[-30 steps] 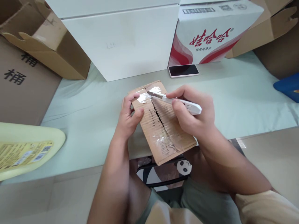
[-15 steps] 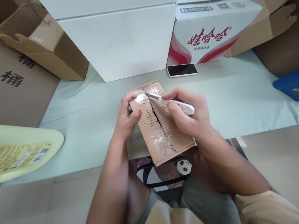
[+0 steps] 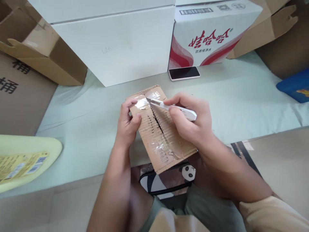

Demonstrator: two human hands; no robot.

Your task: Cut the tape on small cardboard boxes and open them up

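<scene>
Shifted left since the earlier frames: whole scene slides left in view, hands and box with it; knife tip sits at much the same spot on the tape near the box's far end. Right hand (image 3: 193, 124) closed around a white utility knife (image 3: 172, 108), pen-style grip, blade tip touching the clear tape at the far end of the small cardboard box (image 3: 160, 129). Left hand (image 3: 127, 124) clamped on the box's left edge, thumb on top, fingers curled round the side. Box is taped, worn, with a dark slit along its centre seam; it lies tilted at the near edge of the table (image 3: 241, 96), its near corner overhanging the person's lap. Pale green cover on the table. Behind: large white box (image 3: 116, 42), red-and-white drinks carton (image 3: 207, 32), smartphone (image 3: 184, 73) lying flat in front of the carton. Open brown cartons far left (image 3: 43, 48) and far right. Yellow item with label (image 3: 21, 161) at left edge, blue item (image 3: 294, 88) at right edge. Panda-print bag (image 3: 169, 180) below the box, between the knees.
</scene>
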